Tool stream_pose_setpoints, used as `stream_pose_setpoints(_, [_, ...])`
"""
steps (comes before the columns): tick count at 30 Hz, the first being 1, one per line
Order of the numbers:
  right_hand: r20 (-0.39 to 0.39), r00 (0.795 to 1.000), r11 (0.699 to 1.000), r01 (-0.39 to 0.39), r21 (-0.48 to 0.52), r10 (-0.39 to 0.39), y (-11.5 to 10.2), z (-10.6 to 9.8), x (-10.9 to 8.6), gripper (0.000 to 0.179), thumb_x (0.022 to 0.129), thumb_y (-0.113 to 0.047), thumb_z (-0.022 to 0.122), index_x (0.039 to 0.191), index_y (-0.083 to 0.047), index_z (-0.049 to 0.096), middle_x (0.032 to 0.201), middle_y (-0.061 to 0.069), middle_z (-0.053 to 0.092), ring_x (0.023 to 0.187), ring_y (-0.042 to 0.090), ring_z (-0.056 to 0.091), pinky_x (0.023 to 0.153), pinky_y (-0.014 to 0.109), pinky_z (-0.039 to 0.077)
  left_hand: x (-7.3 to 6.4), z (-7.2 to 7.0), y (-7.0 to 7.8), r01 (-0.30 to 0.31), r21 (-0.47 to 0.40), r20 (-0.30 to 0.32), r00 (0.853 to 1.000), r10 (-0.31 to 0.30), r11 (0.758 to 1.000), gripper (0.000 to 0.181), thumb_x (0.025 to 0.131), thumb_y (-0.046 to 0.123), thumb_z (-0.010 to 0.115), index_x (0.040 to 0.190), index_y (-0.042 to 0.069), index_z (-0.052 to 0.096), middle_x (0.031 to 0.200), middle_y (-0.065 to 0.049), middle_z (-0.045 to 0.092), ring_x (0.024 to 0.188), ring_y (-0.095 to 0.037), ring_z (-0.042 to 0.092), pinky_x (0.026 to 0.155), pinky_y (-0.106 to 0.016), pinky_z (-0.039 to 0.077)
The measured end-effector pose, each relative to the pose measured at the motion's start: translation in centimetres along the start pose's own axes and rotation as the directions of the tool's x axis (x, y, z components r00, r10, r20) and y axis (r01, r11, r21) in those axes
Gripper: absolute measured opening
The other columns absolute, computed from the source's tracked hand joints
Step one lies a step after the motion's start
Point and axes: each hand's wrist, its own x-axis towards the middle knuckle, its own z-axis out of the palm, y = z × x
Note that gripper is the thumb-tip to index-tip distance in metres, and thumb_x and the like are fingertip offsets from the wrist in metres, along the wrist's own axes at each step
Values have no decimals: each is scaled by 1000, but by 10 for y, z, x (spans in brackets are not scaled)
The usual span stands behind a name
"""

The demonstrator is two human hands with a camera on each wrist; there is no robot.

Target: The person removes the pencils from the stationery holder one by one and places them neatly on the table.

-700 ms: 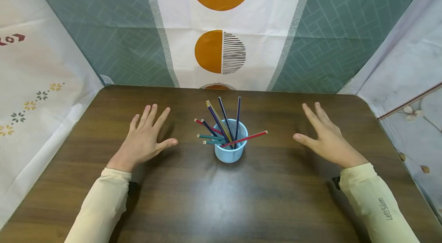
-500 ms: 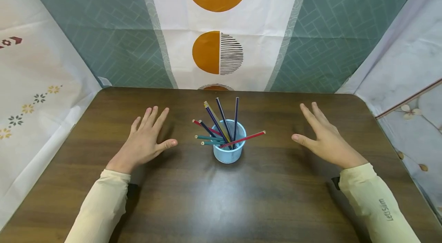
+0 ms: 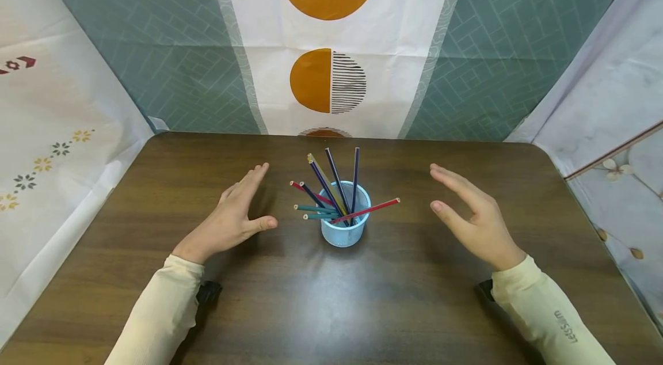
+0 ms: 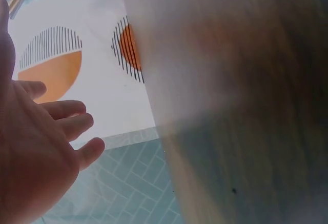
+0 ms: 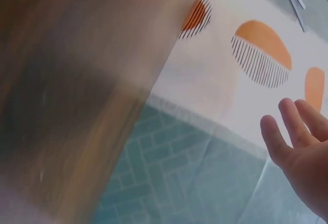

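Note:
A light blue cup (image 3: pixel 343 235) stands upright near the middle of the table, holding several colored pencils. Dark blue pencils (image 3: pixel 355 175) and a yellow one rise steeply from it. Two green pencils (image 3: pixel 313 216) and a red one lean out to the left, and another red pencil (image 3: pixel 380 205) slants over the right rim. My left hand (image 3: pixel 228 221) hovers left of the cup, fingers extended and thumb toward it, holding nothing. On the other side, my right hand (image 3: pixel 476 218) is held with its fingers extended and thumb apart, also holding nothing. Neither hand touches the cup.
The brown wooden table (image 3: pixel 331 307) reaches back to a patterned cloth (image 3: pixel 331 31) hanging behind it. White printed cloths hang at the left (image 3: pixel 67 140) and right (image 3: pixel 611 140) sides. Both forearms wear cream sleeves.
Both hands have moved inward toward the cup and turned so their palms face each other more. The cup and pencils stay in place on the table.

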Motion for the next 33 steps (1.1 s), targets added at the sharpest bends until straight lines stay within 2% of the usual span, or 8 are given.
stream_pose_setpoints(9, [26, 986, 975, 159, 153, -165, -12, 19, -1, 39, 93, -10, 65, 125, 11, 57, 128, 30, 54, 123, 32, 51, 103, 30, 38, 3, 5, 5, -55, -79, 3, 998, 55, 995, 104, 80, 70, 58, 156, 25, 5, 160, -5, 12, 145, -29, 14, 105, -64, 14])
stream_pose_setpoints(16, [58, 977, 969, 192, 158, -203, -20, 29, 1, 41, 94, -11, 64, 127, 12, 55, 128, 30, 54, 122, 32, 52, 103, 30, 38, 10, 16, 24, -76, -136, 37, 996, 81, 988, 105, 78, 77, 50, 157, 24, 5, 160, -1, 12, 144, -27, 17, 106, -63, 13])
stream_pose_setpoints(20, [60, 970, 967, 226, 121, -234, -19, 33, 1, 39, 94, -11, 63, 126, 11, 56, 127, 29, 56, 120, 31, 54, 102, 29, 39, 18, 24, 35, -67, -217, 63, 995, 82, 974, 105, 76, 77, 51, 156, 29, 4, 160, 2, 12, 144, -25, 18, 109, -60, 16])
stream_pose_setpoints(24, [-8, 951, 950, 310, 29, -309, -9, 40, 1, 36, 98, -18, 60, 120, 10, 62, 121, 26, 61, 111, 30, 60, 99, 28, 42, 30, 35, 46, -43, -334, 107, 991, 83, 941, 106, 74, 73, 59, 156, 31, 4, 160, 1, 13, 144, -24, 17, 110, -55, 19])
stream_pose_setpoints(27, [-74, 928, 931, 360, -62, -364, 0, 47, 2, 35, 98, -23, 59, 116, 7, 66, 114, 22, 66, 101, 30, 65, 96, 28, 45, 37, 46, 51, -30, -429, 139, 985, 99, 903, 106, 73, 68, 64, 155, 32, 9, 156, 0, 27, 140, -25, 28, 108, -54, 25])
stream_pose_setpoints(29, [-109, 919, 923, 366, -118, -379, 5, 52, 3, 35, 98, -24, 60, 115, 5, 68, 110, 19, 68, 95, 29, 67, 94, 28, 46, 40, 52, 54, -24, -483, 151, 982, 110, 875, 106, 72, 65, 68, 155, 33, 11, 151, 2, 34, 136, -22, 34, 107, -54, 28])
stream_pose_setpoints(32, [-147, 922, 926, 333, -176, -359, 7, 60, 6, 35, 96, -28, 62, 113, 2, 70, 105, 12, 71, 86, 25, 69, 90, 26, 48, 44, 60, 59, -38, -563, 159, 975, 153, 826, 106, 73, 54, 74, 155, 32, 11, 145, 2, 43, 129, -19, 44, 105, -53, 30])
stream_pose_setpoints(33, [-159, 925, 931, 316, -183, -345, 7, 62, 8, 36, 96, -29, 63, 112, 2, 70, 102, 11, 71, 83, 23, 69, 88, 25, 49, 45, 61, 62, -47, -581, 148, 975, 163, 812, 107, 74, 51, 76, 155, 30, 10, 147, 1, 41, 130, -20, 42, 106, -53, 29])
